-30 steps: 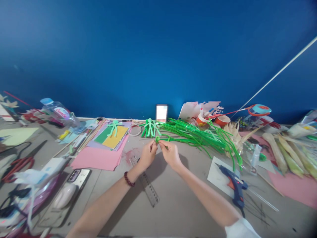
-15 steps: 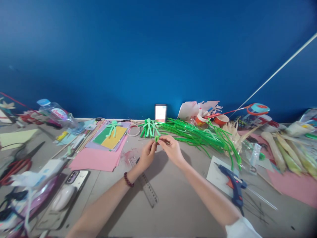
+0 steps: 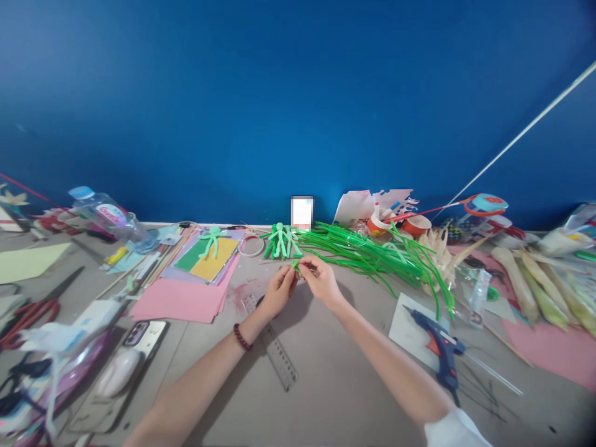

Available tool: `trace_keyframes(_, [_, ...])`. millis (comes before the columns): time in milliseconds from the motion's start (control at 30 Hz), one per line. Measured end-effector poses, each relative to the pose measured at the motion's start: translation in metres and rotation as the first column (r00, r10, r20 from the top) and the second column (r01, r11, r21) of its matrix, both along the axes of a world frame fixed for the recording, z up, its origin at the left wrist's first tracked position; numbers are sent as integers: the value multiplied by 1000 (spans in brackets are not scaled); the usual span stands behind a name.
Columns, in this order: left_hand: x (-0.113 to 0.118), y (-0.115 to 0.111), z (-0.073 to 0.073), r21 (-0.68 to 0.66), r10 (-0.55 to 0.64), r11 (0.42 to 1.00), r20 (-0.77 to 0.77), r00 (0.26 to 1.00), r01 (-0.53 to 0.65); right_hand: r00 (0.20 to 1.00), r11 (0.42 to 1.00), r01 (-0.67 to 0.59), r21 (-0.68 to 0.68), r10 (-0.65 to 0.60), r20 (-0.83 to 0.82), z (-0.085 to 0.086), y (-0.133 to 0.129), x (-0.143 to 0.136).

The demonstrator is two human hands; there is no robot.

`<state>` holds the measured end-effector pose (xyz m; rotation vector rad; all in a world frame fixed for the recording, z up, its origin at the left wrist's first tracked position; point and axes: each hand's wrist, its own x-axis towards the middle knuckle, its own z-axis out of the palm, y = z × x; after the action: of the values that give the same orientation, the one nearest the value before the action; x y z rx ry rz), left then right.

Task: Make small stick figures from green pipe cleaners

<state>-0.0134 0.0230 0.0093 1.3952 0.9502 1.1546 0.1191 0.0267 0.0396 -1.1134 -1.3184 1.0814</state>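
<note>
Between my two hands is a small bent piece of green pipe cleaner (image 3: 295, 265), mostly covered by fingertips. My left hand (image 3: 278, 290) pinches it from the left, a dark red bead bracelet (image 3: 243, 337) at the wrist. From the right, my right hand (image 3: 321, 282) grips the same piece between thumb and forefinger. Just beyond the hands stand several green pipe-cleaner figures (image 3: 280, 241). Another light green figure (image 3: 212, 241) lies on green and yellow sheets. A bundle of long green pipe cleaners (image 3: 367, 248) spreads to the right. Under my left wrist lies a clear ruler (image 3: 279, 357).
At right, a blue glue gun (image 3: 437, 341) rests partly on white paper (image 3: 405, 332). Pink paper (image 3: 181, 301), a phone (image 3: 156, 338) with a white mouse (image 3: 121, 372), scissors (image 3: 41, 310) and a plastic bottle (image 3: 105, 211) occupy the left. A tape roll (image 3: 251, 246) sits near the wall.
Both hands stay together, with small shifts of the fingers around the green piece, whose visible shape has changed slightly. The surrounding things have not moved.
</note>
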Motion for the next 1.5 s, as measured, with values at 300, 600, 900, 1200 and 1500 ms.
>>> trace_keyframes(300, [0, -4, -2, 188, 104, 979, -130, 986, -78, 997, 999, -47, 3, 47, -61, 8, -1, 4])
trace_keyframes(600, [-12, 0, -8, 743, 519, 667, -416, 747, -50, 954, 893, -296, -339, 258, -154, 22, 2, 21])
trace_keyframes(900, [-14, 5, -7, 809, 582, 574, -511, 633, 125, 895, 845, -434, -312, 366, -254, -5, 16, 34])
trace_keyframes(1200, [-9, 2, -10, 772, 575, 579, -614, 540, 262, 836, 796, -511, -325, 374, -401, -39, 15, 43])
trace_keyframes(1500, [-9, 2, -8, 803, 634, 509, -593, 497, 309, 862, 841, -446, -308, 309, -402, -42, 15, 37])
